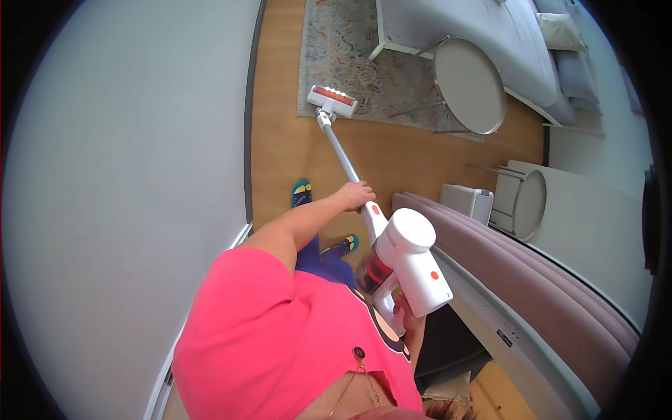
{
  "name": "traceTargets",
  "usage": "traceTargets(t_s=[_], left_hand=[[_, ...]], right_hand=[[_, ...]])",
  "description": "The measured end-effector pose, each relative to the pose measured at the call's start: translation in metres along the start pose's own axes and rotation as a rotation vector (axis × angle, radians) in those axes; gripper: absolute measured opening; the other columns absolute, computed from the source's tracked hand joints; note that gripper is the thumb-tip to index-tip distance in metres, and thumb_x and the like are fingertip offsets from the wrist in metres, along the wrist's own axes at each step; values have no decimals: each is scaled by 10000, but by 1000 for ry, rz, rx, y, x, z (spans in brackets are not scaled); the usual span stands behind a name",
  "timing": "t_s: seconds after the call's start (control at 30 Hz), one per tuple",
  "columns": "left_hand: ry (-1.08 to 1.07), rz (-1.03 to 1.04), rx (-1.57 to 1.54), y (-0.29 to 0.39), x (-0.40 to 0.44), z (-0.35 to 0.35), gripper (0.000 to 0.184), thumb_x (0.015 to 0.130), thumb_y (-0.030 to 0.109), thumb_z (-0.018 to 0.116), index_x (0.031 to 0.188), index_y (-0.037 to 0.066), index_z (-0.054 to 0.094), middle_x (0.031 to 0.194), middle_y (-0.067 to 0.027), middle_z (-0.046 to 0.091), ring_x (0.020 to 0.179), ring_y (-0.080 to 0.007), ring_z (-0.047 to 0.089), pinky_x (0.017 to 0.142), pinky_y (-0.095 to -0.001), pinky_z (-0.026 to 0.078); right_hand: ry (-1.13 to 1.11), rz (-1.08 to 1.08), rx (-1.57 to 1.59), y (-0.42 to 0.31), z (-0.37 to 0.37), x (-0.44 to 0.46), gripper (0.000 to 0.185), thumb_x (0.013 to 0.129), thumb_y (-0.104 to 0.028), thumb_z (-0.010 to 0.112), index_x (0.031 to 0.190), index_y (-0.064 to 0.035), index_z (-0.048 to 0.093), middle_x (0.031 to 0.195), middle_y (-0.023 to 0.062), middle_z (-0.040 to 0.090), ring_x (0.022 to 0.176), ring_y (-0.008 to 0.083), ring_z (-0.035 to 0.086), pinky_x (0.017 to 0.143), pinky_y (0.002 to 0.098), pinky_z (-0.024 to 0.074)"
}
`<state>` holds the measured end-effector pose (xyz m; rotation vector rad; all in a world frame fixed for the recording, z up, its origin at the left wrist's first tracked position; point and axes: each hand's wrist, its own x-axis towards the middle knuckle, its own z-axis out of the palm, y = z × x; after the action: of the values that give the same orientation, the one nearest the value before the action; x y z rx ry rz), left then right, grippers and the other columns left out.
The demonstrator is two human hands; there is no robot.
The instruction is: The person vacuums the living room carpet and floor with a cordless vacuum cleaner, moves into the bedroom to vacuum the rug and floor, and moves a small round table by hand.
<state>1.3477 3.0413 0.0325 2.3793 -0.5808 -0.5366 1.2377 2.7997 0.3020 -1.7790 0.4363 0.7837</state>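
A white cordless stick vacuum cleaner (409, 255) with red details slants across the view in front of my body. My left hand (355, 196) is wrapped round its tube, just above the white motor unit. Lower down, my right hand (407, 313) is closed on the rear handle, partly hidden by the body of the vacuum. At the far end of the grey tube, the floor head (333, 102) with its red roller rests on the near edge of a patterned rug (371, 84).
A round tray table (469, 85) stands on the rug beside a bed (455, 24). On the left runs a plain wall (133, 175). Right of me are a pink curtain (518, 259), a white bin-like box (467, 203) and a second round table (530, 205). My feet are on the wood floor (276, 140).
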Motion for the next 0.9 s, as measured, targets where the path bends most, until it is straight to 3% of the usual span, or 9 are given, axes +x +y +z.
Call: traceTargets(t_s=[0.1, 0.17, 0.37, 0.47, 0.53, 0.6, 0.73, 0.9], left_hand=[[-1, -27, 8, -9, 12, -4, 422, 577, 214, 777, 950, 168, 584, 977, -13, 579, 1010, -231, 524, 793, -385, 478], [1, -43, 8, -15, 22, -13, 413, 582, 215, 774, 945, 167, 583, 969, -13, 580, 1018, -229, 519, 801, -385, 472], [283, -130, -12, -54, 29, -30, 468, 622, 165, 731, 1044, 170, 528, 1069, -41, 534, 1040, -233, 503, 775, -376, 474], [381, -312, -87, -82, -6, -48, 441, 691, 115, 648, 1105, 146, 499, 1115, -88, 510, 1027, -291, 511, 810, -402, 465], [352, -415, -88, -102, -44, -46, 414, 728, 129, 610, 1125, 125, 492, 1129, -111, 509, 1030, -313, 512, 825, -416, 461], [164, -572, -116, -118, -90, -51, 401, 754, 167, 596, 1136, 109, 488, 1137, -129, 513, 1030, -318, 516, 828, -419, 461], [105, -762, -137, -150, -179, -38, 387, 782, 209, 583, 1133, 77, 484, 1095, -155, 536, 1005, -345, 531, 840, -432, 451], [204, -881, -285, -131, -223, -54, 388, 793, 218, 579, 1131, 44, 501, 1070, -194, 553, 1009, -355, 531, 847, -423, 442]], right_hand=[[41, -29, 48, -19, 20, 10, 159, 761, -2, 596, 906, 15, 535, 608, 60, 512, 467, 160, 499, 431, 281, 404], [30, -59, -80, -25, 20, 21, 149, 771, -16, 587, 909, 14, 539, 604, 61, 511, 467, 155, 496, 424, 284, 398], [-33, -162, -419, -52, 27, 79, 149, 763, -90, 638, 868, -14, 564, 564, 44, 500, 445, 118, 464, 409, 269, 371], [20, -102, -464, -81, 63, 106, 113, 806, -115, 599, 767, -24, 543, 544, 30, 491, 454, 125, 471, 429, 289, 377], [16, -345, -561, -54, 65, 134, 134, 807, -133, 609, 773, -21, 543, 547, 27, 487, 453, 120, 469, 424, 287, 376], [9, -510, -604, -35, 77, 164, 153, 808, -149, 619, 783, -19, 543, 548, 25, 484, 452, 115, 467, 417, 285, 375], [-10, -727, -571, -49, 133, 232, 195, 800, -191, 632, 845, -23, 545, 599, 33, 501, 495, 122, 485, 437, 287, 386], [-50, -594, -532, -107, 188, 334, 340, 772, -289, 642, 1018, -66, 569, 832, 89, 587, 715, 181, 578, 607, 319, 449]])
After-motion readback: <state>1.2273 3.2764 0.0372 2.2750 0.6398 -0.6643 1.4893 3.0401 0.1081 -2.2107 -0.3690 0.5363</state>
